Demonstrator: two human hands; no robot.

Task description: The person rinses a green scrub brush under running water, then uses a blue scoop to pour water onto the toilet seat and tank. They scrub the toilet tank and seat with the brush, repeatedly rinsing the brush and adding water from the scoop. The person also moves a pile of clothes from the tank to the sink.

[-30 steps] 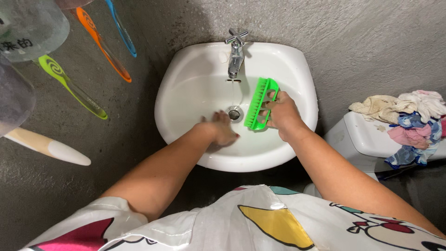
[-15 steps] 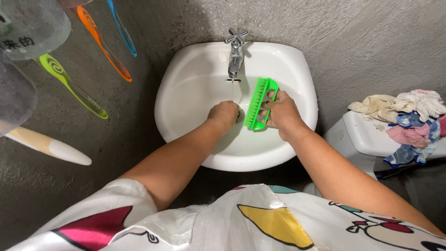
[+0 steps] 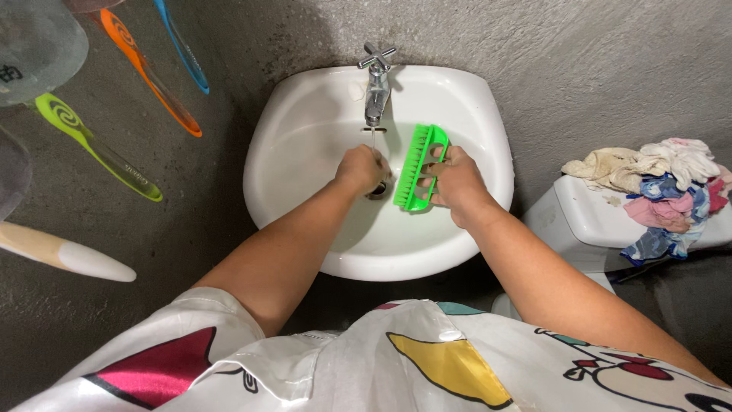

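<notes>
Green plastic brush (image 3: 417, 168) sits clamped in the right hand (image 3: 451, 181), fingers (image 3: 437, 152) hooked through its handle slots, bristles facing left toward the left hand (image 3: 360, 168). Left hand is curled into a loose fist under the thin water stream from the tap (image 3: 374, 80), right over the drain, holding nothing I can see. Risks, as I judge them: wet fingers on slick plastic, so the brush could slip into the white basin (image 3: 488, 122); bristles close to the stream could spray the person's shirt (image 3: 427, 358). Hard to make out: the drain is mostly covered by the left fist, and its palm side is hidden. The rag pile (image 3: 663, 179) to the right of the fingers is cut off at the frame edge.
</notes>
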